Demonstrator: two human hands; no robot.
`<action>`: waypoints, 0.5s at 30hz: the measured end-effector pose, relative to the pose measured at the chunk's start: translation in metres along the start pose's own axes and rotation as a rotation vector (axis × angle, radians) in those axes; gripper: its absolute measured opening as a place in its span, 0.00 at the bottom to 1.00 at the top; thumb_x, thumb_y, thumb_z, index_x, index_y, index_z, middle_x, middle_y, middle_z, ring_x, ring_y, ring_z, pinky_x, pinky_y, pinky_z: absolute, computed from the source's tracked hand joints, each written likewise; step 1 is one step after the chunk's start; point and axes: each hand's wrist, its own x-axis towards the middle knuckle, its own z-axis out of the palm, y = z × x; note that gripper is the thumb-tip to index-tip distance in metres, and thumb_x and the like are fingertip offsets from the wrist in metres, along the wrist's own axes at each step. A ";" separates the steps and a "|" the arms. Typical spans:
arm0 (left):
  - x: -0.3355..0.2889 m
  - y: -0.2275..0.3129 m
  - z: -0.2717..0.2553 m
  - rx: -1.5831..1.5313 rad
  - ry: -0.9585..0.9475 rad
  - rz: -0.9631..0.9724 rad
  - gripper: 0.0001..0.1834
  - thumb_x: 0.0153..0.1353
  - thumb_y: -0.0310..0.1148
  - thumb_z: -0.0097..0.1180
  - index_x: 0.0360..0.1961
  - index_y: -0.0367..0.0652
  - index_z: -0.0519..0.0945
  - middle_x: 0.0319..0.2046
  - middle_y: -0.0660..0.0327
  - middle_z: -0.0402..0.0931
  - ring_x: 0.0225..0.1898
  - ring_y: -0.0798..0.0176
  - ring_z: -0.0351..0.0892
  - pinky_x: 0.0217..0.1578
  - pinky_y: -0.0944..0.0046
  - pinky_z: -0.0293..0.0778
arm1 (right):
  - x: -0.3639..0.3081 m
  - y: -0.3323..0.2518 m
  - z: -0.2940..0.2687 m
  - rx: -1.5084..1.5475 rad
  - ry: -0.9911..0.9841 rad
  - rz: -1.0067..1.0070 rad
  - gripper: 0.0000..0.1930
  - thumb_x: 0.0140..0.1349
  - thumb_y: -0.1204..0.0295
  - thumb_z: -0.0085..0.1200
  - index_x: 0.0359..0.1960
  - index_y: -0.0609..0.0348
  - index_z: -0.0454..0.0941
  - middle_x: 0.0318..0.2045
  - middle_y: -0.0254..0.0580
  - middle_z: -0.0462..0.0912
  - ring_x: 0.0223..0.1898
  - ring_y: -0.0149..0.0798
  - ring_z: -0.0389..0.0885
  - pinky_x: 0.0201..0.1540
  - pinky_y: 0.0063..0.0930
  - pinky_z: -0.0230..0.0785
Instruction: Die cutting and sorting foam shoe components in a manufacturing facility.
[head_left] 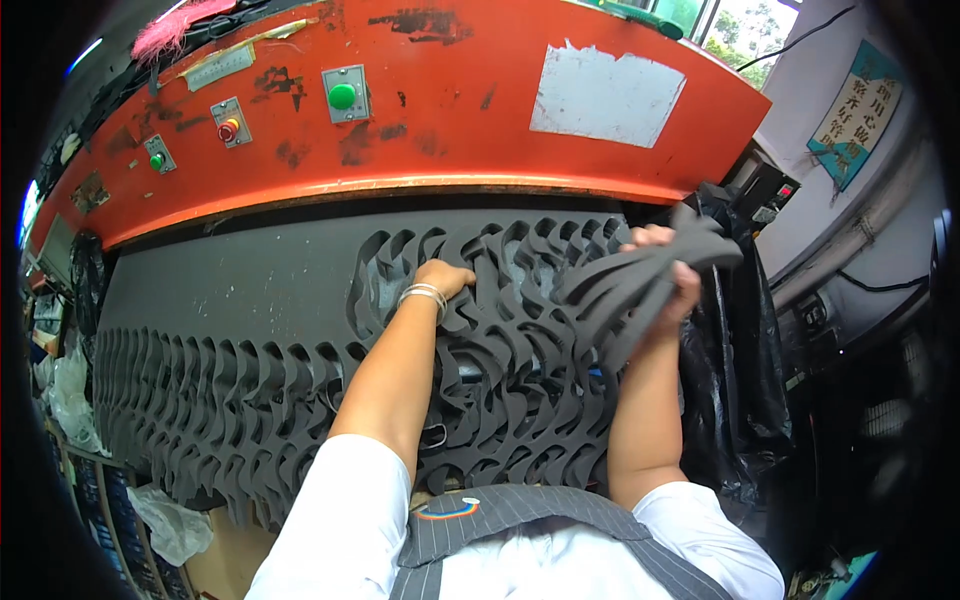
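Note:
A dark grey foam sheet [500,395], cut through with rows of curved openings, spreads over the bed in front of me. My left hand [447,278], with pale bangles at the wrist, reaches into its far part. Its fingers curl down onto the foam webbing, and the fingertips are partly hidden. At the right, my right hand [675,280] is raised above the sheet, closed around a bundle of dark grey foam strips [640,270]. That bundle is smeared by motion and fans out to both sides of the hand.
An orange machine beam [450,110] with green and red push buttons spans the far side. Below it lies a flat grey machine bed [230,270]. Black plastic sheeting [740,370] hangs at the right, and a clear plastic bag [170,525] lies at the lower left.

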 end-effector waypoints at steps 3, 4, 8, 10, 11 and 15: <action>-0.004 -0.006 -0.004 -0.052 -0.033 -0.024 0.32 0.41 0.46 0.65 0.40 0.26 0.80 0.45 0.38 0.77 0.50 0.45 0.77 0.51 0.60 0.71 | 0.033 0.051 0.013 -0.687 -0.099 0.461 0.37 0.43 0.67 0.63 0.57 0.70 0.65 0.41 0.49 0.80 0.40 0.39 0.79 0.46 0.32 0.71; -0.003 -0.006 -0.002 -0.043 -0.042 -0.004 0.32 0.41 0.46 0.65 0.40 0.26 0.80 0.45 0.38 0.77 0.50 0.45 0.77 0.51 0.60 0.71 | 0.043 0.090 0.005 -0.759 -0.013 0.597 0.44 0.38 0.68 0.68 0.58 0.80 0.61 0.43 0.55 0.79 0.44 0.42 0.78 0.48 0.33 0.71; -0.003 -0.036 0.012 -0.417 0.354 0.285 0.31 0.41 0.40 0.67 0.43 0.26 0.76 0.39 0.42 0.79 0.43 0.49 0.80 0.45 0.61 0.73 | 0.054 0.171 -0.039 -0.946 0.217 0.690 0.30 0.43 0.68 0.64 0.48 0.73 0.72 0.39 0.50 0.80 0.36 0.40 0.81 0.39 0.29 0.73; -0.017 -0.032 0.005 -0.705 0.377 0.463 0.24 0.43 0.32 0.67 0.41 0.30 0.76 0.38 0.51 0.80 0.39 0.58 0.80 0.44 0.63 0.73 | 0.069 0.173 -0.053 -0.898 0.328 0.739 0.27 0.44 0.67 0.64 0.46 0.70 0.75 0.36 0.49 0.81 0.32 0.40 0.81 0.36 0.29 0.74; -0.025 -0.026 0.006 -0.805 0.383 0.541 0.20 0.44 0.29 0.67 0.40 0.32 0.77 0.37 0.55 0.80 0.38 0.62 0.79 0.43 0.64 0.73 | 0.078 0.169 -0.054 -1.019 0.204 0.804 0.23 0.44 0.65 0.63 0.41 0.68 0.78 0.33 0.48 0.81 0.30 0.39 0.81 0.33 0.29 0.73; -0.052 -0.026 -0.015 -0.702 0.385 0.596 0.20 0.51 0.25 0.65 0.46 0.30 0.77 0.44 0.57 0.79 0.43 0.63 0.78 0.49 0.65 0.70 | 0.100 0.169 -0.026 -1.400 -0.040 0.936 0.25 0.37 0.53 0.65 0.30 0.63 0.84 0.32 0.43 0.83 0.29 0.38 0.80 0.33 0.32 0.73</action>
